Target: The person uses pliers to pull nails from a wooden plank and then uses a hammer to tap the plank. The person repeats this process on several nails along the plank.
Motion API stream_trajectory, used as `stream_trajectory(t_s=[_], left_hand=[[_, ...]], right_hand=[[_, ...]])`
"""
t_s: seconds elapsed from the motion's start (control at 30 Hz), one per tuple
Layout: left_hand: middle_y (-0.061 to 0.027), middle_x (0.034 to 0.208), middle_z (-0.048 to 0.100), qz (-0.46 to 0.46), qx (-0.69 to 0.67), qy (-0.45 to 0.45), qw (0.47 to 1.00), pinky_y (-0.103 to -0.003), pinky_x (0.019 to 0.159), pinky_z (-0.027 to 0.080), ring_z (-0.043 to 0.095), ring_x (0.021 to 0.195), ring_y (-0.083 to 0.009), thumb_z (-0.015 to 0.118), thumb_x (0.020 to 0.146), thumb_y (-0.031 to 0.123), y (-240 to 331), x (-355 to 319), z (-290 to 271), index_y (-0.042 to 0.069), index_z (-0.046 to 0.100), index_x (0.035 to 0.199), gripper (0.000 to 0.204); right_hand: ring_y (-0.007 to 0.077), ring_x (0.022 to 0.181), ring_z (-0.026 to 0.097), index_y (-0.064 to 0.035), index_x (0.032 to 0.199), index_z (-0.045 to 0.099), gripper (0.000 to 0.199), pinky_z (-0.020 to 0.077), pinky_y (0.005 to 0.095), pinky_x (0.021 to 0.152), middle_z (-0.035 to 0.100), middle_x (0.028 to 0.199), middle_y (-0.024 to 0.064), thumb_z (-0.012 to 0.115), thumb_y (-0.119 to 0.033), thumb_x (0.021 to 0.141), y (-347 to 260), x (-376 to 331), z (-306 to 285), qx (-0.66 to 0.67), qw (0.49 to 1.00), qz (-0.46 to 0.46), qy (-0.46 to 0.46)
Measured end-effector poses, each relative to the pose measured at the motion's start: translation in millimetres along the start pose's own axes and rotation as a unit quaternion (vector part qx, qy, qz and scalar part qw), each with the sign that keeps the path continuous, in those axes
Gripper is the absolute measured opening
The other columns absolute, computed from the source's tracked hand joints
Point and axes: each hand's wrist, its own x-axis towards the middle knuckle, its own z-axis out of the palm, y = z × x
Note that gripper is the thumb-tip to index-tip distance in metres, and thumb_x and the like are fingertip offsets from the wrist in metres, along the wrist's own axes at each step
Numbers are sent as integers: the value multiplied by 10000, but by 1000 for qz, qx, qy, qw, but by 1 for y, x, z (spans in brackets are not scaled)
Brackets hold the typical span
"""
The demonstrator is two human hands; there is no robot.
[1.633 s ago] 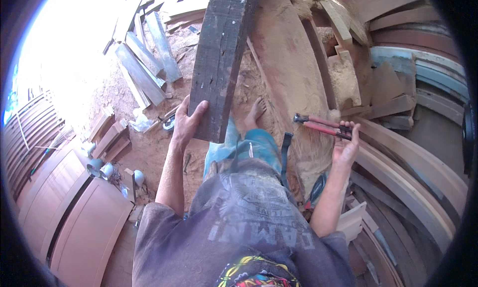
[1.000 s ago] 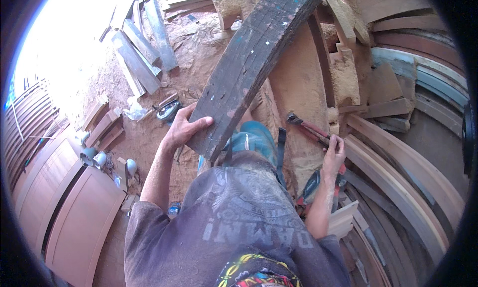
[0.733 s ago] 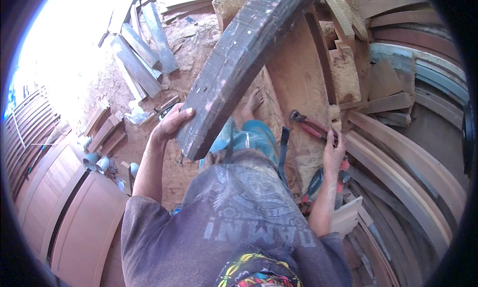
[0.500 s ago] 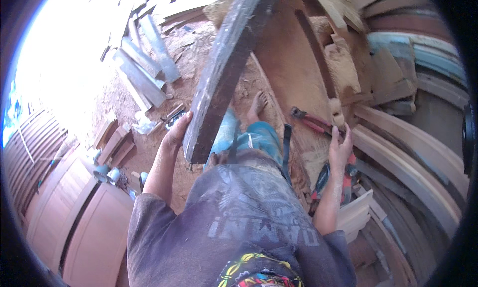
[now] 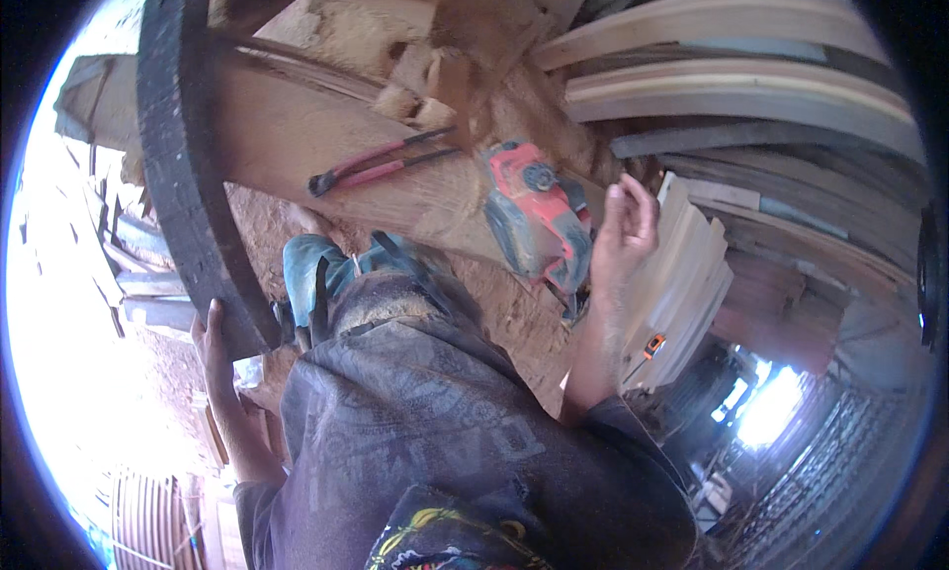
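Note:
My left hand point(image 5: 211, 338) grips the near end of a long, dark wooden beam point(image 5: 183, 125), thumb along its face. The beam rises away from me past the top left of the view. My right hand point(image 5: 627, 219) hangs in the air on the right, fingers loosely bent and a little apart, with nothing visible in it. Just left of that hand, a red and dark power tool point(image 5: 539, 209) lies on the end of a dusty wooden board point(image 5: 287, 145). Pincers with red handles point(image 5: 381, 162) rest on the same board, farther left.
Pale moulded timber point(image 5: 682, 273) stands beside my right forearm, with a small orange and black tool point(image 5: 653, 347) on it. Long curved planks point(image 5: 741, 86) are stacked at the far right. Wood blocks point(image 5: 415, 90) and sawdust lie beyond the board.
My view has swung to the right. The beam, still in my left hand, now stands farther left in view. My right hand has gone from beside the pincers to beside the power tool.

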Motion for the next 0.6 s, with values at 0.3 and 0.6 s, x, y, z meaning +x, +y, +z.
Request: stream_trajectory(t_s=[0.3,0.6], left_hand=[[-68,1183,704,-2,-74,-38,997,-372,941,535,658,1058,-189,672,1040,443,-22,6,-18,8,622,1386,558],[-82,1137,748,-5,-12,6,1000,-329,916,547,701,1018,-160,764,978,454,31,-23,15,-10,685,1326,585]], right_hand=[[479,1228,609,-39,1247,728,598,446,548,1085,681,1263,308,594,-578,1025,221,-59,-115,-425,881,140,-152],[310,1183,638,62,1421,525,726,497,468,1072,661,1289,205,877,-295,895,262,-112,-125,-124,970,174,-118]])
